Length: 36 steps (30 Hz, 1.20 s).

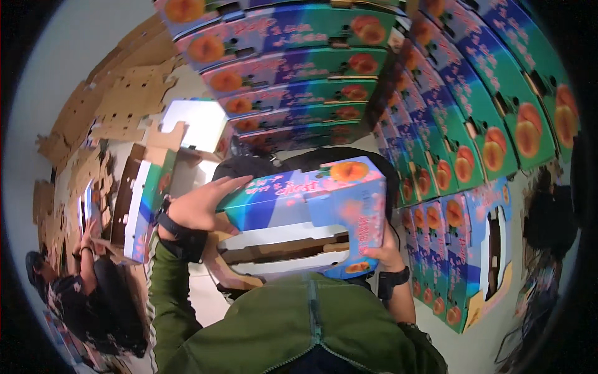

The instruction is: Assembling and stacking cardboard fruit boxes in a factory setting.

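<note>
A printed cardboard fruit carton (293, 196), blue, green and pink with a peach picture, is tilted on its side before my chest. Its open top, with a cut-out edge, faces me, and brown cardboard shows inside. My left hand (199, 206) grips the left end, fingers stretched along the upper side and thumb at the edge. At the right end my right hand (387, 250) clasps the lower corner; part of its fingers is hidden behind the carton. Both wrists wear dark bands.
Stacks of similar cartons (299, 65) rise in front and along the right (464, 118). More cartons (445, 262) stand beside my right arm. At left lie flattened brown cardboard sheets (128, 103) and an open carton (140, 206). Another person (93, 293) works at the far left.
</note>
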Motion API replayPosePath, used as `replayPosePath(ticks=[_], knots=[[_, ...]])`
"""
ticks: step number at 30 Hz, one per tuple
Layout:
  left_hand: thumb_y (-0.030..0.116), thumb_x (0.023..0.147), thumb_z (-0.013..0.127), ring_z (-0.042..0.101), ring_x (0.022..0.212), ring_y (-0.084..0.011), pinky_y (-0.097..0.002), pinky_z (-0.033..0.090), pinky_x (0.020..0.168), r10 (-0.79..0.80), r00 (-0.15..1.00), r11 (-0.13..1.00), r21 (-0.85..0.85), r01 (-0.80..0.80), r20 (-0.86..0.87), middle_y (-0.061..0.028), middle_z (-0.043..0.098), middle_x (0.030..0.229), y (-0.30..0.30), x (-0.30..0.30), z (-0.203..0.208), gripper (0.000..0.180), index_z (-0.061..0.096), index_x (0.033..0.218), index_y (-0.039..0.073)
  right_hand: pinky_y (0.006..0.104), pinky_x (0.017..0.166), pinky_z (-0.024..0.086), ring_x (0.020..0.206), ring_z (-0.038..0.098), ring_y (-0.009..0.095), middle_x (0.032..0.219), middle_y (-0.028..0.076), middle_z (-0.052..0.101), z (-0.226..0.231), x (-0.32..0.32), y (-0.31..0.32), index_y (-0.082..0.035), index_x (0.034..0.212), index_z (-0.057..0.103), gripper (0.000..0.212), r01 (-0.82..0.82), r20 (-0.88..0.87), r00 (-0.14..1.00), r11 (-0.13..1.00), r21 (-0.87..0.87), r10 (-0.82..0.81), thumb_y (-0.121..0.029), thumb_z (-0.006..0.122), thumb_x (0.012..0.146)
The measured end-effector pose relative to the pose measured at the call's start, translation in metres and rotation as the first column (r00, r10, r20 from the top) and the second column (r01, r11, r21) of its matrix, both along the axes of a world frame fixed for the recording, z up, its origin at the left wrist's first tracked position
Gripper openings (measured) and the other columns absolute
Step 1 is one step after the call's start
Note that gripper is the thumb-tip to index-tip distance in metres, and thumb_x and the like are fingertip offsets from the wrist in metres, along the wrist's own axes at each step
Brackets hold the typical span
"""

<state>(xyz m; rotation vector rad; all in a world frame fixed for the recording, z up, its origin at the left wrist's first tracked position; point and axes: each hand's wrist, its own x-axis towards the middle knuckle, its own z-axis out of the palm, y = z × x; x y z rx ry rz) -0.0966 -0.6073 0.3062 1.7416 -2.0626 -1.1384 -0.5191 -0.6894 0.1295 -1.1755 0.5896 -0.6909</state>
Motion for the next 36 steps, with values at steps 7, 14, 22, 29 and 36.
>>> replayPosePath(ticks=[7,14,22,29,36], knots=[[0.043,0.045,0.097,0.041,0.138,-0.0370,-0.0461,0.031,0.115,0.357,0.925,0.872,-0.400,-0.282,0.128,-0.0198,0.045,0.146,0.070,0.040,0.001,0.119,0.044,0.145,0.004,0.0448,0.106,0.045,0.124,0.055,0.029,0.143,0.013,0.049,-0.020,-0.047,0.014,-0.010,0.153,0.031,0.115,0.069,0.117,0.990,0.995,0.073,-0.078,-0.006,0.092,0.056],[0.029,0.056,0.099,0.051,0.126,-0.0211,-0.0381,0.044,0.105,0.677,0.366,0.704,0.416,-0.576,-0.639,-0.0094,0.053,0.138,0.155,0.033,-0.193,0.113,0.037,0.146,0.003,0.0353,0.074,0.055,0.089,0.065,0.021,0.110,0.009,0.065,-0.030,-0.060,0.003,0.002,0.133,0.051,0.088,0.025,-0.092,0.996,0.971,0.236,-0.004,-0.002,0.089,0.054],[0.026,0.063,0.089,0.059,0.112,-0.0222,-0.0368,0.050,0.094,0.503,0.063,0.653,0.330,-0.682,-0.862,-0.0082,0.060,0.120,0.126,0.008,-0.188,0.092,0.044,0.138,-0.001,0.0376,0.111,0.036,0.130,0.046,0.023,0.141,0.008,0.048,0.008,-0.024,0.001,-0.003,0.150,0.033,0.103,0.113,-0.171,0.978,0.992,-0.055,-0.121,-0.024,0.090,0.066],[0.016,0.059,0.095,0.058,0.119,-0.0299,-0.0444,0.050,0.099,0.224,0.393,0.851,-0.017,-0.524,-0.892,-0.0154,0.057,0.132,0.111,0.045,-0.137,0.106,0.035,0.145,-0.001,0.0394,0.114,0.031,0.135,0.044,0.022,0.144,0.012,0.047,0.058,-0.045,-0.007,0.001,0.142,0.043,0.102,0.250,0.056,0.968,0.953,-0.169,-0.244,-0.044,0.092,0.065],[0.040,0.073,0.076,0.064,0.092,-0.0314,-0.0389,0.052,0.079,0.575,0.815,0.145,-0.972,-0.185,-0.070,-0.0223,0.064,0.108,0.079,-0.004,-0.001,0.066,0.061,0.117,-0.007,0.0461,0.113,0.031,0.139,0.038,0.037,0.152,0.023,0.034,0.286,-0.012,-0.017,0.001,0.150,0.030,0.124,-0.319,-0.362,0.929,0.328,-0.889,-0.078,-0.061,0.089,0.060]])
